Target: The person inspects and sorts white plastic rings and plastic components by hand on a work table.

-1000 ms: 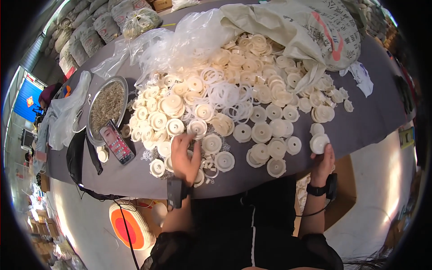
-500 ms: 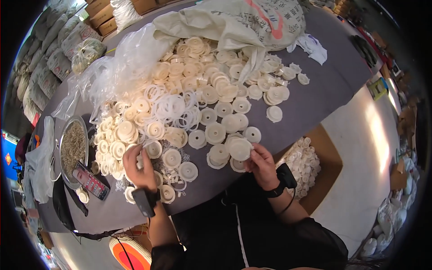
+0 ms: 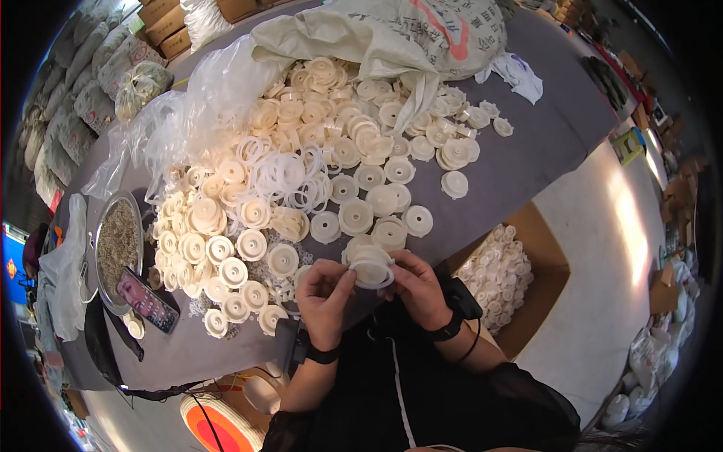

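Close in front of my body, both hands meet at a cream round plastic disc (image 3: 369, 270). Along its near edge runs a pale white ring (image 3: 374, 285); whether it is fully seated I cannot tell. The fingers of my left hand (image 3: 324, 299) are closed on the left side of the disc and ring. From the right, my right hand (image 3: 423, 295) pinches the same piece between thumb and fingers. Just beyond lie loose cream discs (image 3: 355, 217) with holes in their centres. A heap of translucent white rings (image 3: 282, 172) rests among the discs on the grey-covered table (image 3: 497, 200).
A woven sack (image 3: 452, 38) and clear plastic bag (image 3: 218, 83) lie behind the heap. At left are a metal bowl of small grains (image 3: 119, 245) and a phone (image 3: 148, 301). Below the table's right edge stands a cardboard box (image 3: 546, 282) holding many white parts.
Both hands have come together near the table's front edge. My right hand brought a disc left and nearer; my left hand moved right from the small parts, and a white ring now shows at the disc.
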